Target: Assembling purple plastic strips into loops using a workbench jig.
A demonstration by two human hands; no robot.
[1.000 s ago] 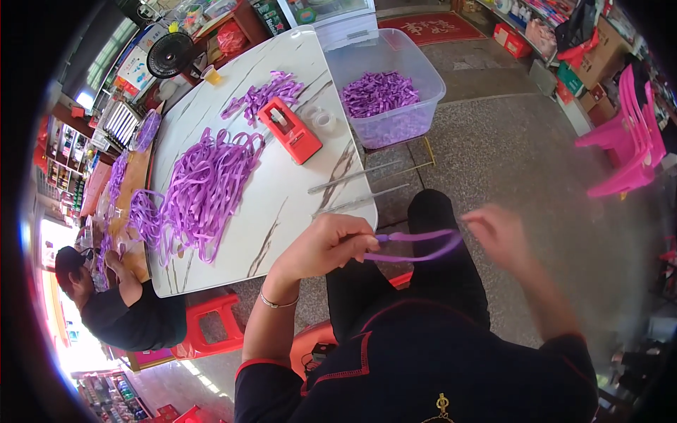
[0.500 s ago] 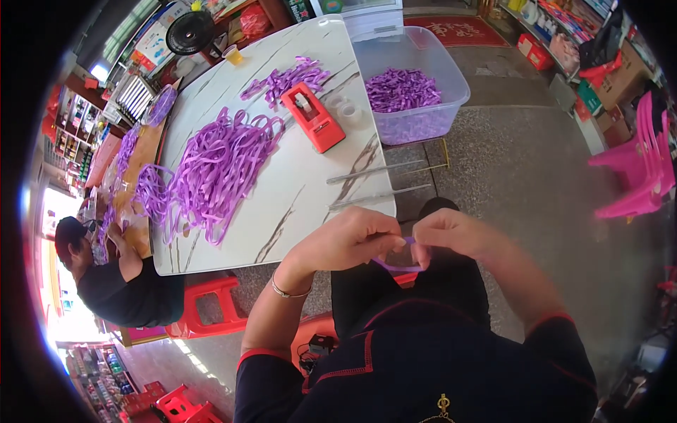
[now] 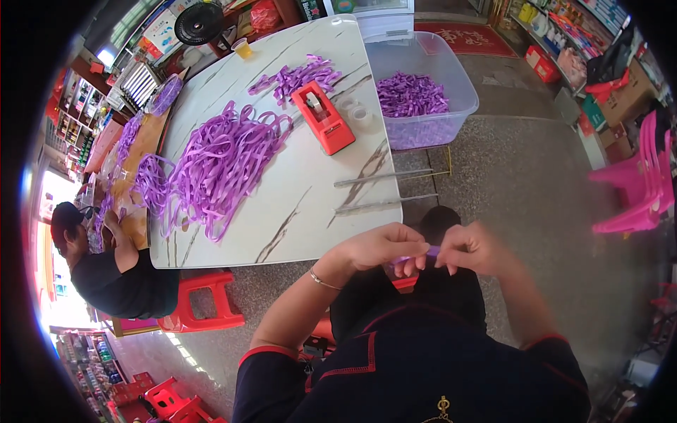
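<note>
Above my lap, a short purple ribbon (image 3: 433,251) runs between my two hands. My left hand (image 3: 392,248) pinches it between thumb and forefinger, its other fingers curled below. On the other end, the fingertips of my right hand (image 3: 465,249) are closed. Left of them on the marbled white table (image 3: 296,204) lies a large heap of looped purple ribbons (image 3: 222,166). A smaller pile of purple ribbon pieces (image 3: 300,77) lies farther back. Beside it stands a red tape dispenser (image 3: 324,120) with clear tape rolls (image 3: 361,116) to its right.
A clear plastic bin (image 3: 458,106) holding many purple pieces stands off the table's right edge. Two thin metal rods (image 3: 384,204) lie near the table's right corner. A co-worker (image 3: 116,268) sits at the left beside a red stool (image 3: 204,303). Pink chairs (image 3: 638,183) stand at the right.
My hands have come together slightly right, and the ribbon loop that hung between them now shows as a short flat strip. The view has shifted a little.
</note>
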